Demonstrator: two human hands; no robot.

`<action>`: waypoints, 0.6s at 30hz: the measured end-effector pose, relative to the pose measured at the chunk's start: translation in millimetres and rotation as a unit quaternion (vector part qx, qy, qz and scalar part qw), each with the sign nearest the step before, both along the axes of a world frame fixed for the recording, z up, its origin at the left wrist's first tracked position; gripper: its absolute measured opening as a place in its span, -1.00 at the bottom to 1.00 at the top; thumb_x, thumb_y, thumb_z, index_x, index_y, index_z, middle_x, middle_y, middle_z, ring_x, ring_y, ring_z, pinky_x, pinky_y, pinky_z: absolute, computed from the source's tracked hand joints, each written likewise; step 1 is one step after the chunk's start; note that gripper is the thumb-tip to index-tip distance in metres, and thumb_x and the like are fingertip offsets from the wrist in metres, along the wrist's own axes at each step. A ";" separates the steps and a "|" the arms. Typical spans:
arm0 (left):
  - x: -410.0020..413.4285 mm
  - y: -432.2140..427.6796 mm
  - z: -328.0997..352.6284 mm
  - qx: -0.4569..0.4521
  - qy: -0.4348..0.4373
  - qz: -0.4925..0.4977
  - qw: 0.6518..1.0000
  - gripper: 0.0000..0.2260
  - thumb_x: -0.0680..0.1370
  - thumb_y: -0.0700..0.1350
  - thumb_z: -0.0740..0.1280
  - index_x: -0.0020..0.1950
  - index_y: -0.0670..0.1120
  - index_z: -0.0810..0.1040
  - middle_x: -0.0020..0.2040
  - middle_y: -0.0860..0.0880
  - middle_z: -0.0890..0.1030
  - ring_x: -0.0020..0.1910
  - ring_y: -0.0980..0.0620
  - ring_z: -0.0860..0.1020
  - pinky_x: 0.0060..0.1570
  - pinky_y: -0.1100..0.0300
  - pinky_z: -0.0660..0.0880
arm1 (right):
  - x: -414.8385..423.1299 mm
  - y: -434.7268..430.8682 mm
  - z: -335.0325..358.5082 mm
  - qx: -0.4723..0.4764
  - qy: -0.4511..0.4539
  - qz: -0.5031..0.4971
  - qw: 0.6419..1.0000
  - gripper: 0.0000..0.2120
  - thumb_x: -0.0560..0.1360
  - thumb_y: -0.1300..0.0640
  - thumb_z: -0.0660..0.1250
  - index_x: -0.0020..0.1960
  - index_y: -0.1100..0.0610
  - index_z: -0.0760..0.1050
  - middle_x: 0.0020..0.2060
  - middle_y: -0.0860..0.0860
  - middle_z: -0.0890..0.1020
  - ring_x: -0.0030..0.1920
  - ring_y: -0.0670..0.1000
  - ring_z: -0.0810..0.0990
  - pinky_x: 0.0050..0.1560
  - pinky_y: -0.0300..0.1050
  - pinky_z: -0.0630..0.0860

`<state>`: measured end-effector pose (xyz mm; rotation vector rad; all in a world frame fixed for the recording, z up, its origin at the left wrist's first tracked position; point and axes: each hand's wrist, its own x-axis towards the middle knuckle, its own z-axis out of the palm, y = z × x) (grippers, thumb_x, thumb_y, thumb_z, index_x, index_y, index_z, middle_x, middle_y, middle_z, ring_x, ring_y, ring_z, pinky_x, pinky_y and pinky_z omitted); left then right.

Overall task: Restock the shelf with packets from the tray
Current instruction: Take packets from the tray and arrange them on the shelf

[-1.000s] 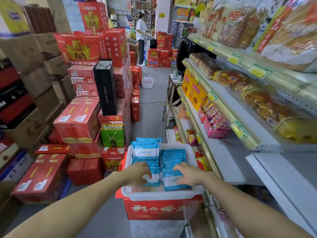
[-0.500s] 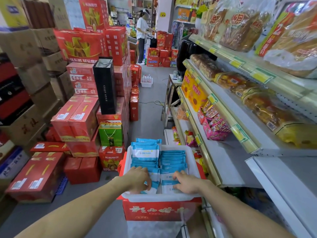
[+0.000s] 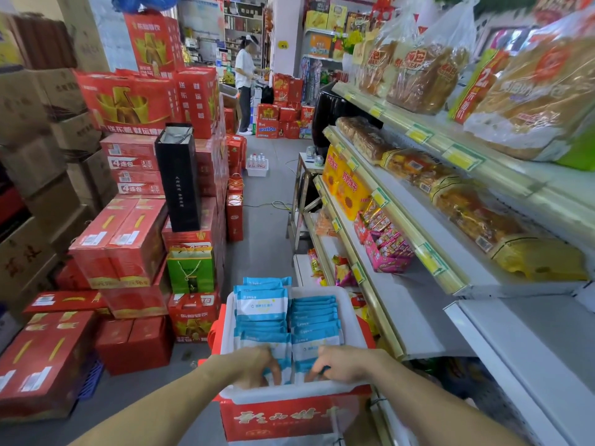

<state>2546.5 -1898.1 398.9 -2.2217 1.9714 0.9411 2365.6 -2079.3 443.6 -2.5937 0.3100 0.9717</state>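
Red cartons (image 3: 119,239) were stacked left of the fingers (image 3: 273,373), a black bag (image 3: 178,178) standing on them; bread loaves (image 3: 418,75) lay high to the right.

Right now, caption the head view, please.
Left hand and right hand grip blue-and-white packets in the white tray beside the grey shelf.

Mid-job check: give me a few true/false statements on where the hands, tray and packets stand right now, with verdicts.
1. The left hand and the right hand are both in the white tray, fingers curled into the near packets. True.
2. The tray sits on the floor. False: it rests on a red box.
3. The packets are red and yellow. False: they are blue and white.
4. The grey shelf right of the tray has bare space. True.
5. One hand holds a packet up at the shelf. False: both hands are down in the tray.
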 end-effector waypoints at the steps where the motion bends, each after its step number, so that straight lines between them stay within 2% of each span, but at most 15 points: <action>1: 0.6 -1.1 -1.7 0.000 0.008 -0.004 1.000 -0.69 0.61 -0.18 0.33 0.29 0.10 0.64 0.23 0.01 0.48 0.23 -0.09 0.50 0.19 0.20 0.40 | 0.9 -0.8 -1.4 -0.004 0.009 -0.001 1.000 -0.53 0.65 0.26 0.09 0.40 -0.10 0.55 0.22 0.03 0.52 0.16 0.14 0.54 0.26 0.13 0.52; 4: 0.7 -5.2 0.0 0.008 0.039 -0.012 0.999 -0.62 0.60 -0.27 0.33 0.36 0.06 0.61 0.36 0.00 0.55 0.31 -0.07 0.49 0.25 0.18 0.37 | 2.6 -4.3 -4.0 -0.009 0.010 -0.018 1.000 -0.50 0.62 0.27 0.14 0.42 -0.16 0.51 0.36 0.03 0.53 0.23 0.14 0.54 0.28 0.10 0.51; 7: 4.8 -8.7 5.9 -0.001 0.021 -0.005 1.000 -0.57 0.58 -0.28 0.36 0.39 0.07 0.59 0.43 0.03 0.55 0.36 -0.07 0.49 0.35 0.10 0.37 | -1.9 -5.7 0.6 -0.038 -0.032 -0.040 0.998 -0.51 0.59 0.24 0.27 0.42 -0.18 0.50 0.41 0.08 0.49 0.29 0.16 0.50 0.25 0.07 0.45; 12: 23.7 -13.8 41.7 -0.038 0.012 0.013 0.999 -0.60 0.60 -0.21 0.39 0.40 0.11 0.58 0.41 0.14 0.56 0.41 0.07 0.50 0.47 0.06 0.36 | -12.3 -19.4 40.2 0.000 -0.119 -0.148 0.982 -0.44 0.54 0.16 0.44 0.42 -0.30 0.46 0.45 -0.09 0.48 0.36 -0.01 0.48 0.33 0.01 0.49; 14: 32.6 -22.7 69.8 -0.044 0.015 0.018 0.999 -0.61 0.60 -0.20 0.40 0.37 0.16 0.60 0.40 0.17 0.57 0.40 0.10 0.49 0.48 0.05 0.37 | -17.0 -27.5 68.4 0.009 -0.159 -0.163 0.974 -0.46 0.54 0.15 0.46 0.40 -0.31 0.48 0.45 -0.12 0.49 0.29 -0.09 0.51 0.22 -0.12 0.52; 16: 42.3 -36.4 105.4 -0.050 0.016 0.015 0.998 -0.59 0.58 -0.18 0.42 0.32 0.24 0.62 0.36 0.19 0.59 0.33 0.11 0.52 0.43 0.07 0.41 | -23.8 -35.5 108.0 0.009 -0.190 -0.165 0.968 -0.49 0.56 0.15 0.46 0.40 -0.28 0.52 0.40 -0.12 0.52 0.22 -0.12 0.52 0.06 -0.26 0.47; 18: 45.9 -54.1 150.5 -0.071 0.018 -0.005 0.997 -0.60 0.56 -0.14 0.44 0.26 0.34 0.62 0.30 0.18 0.63 0.22 0.10 0.58 0.35 0.05 0.48 | -35.5 -44.6 156.8 0.001 -0.214 -0.163 0.963 -0.52 0.56 0.15 0.47 0.40 -0.23 0.54 0.35 -0.15 0.56 0.21 -0.13 0.53 0.03 -0.29 0.44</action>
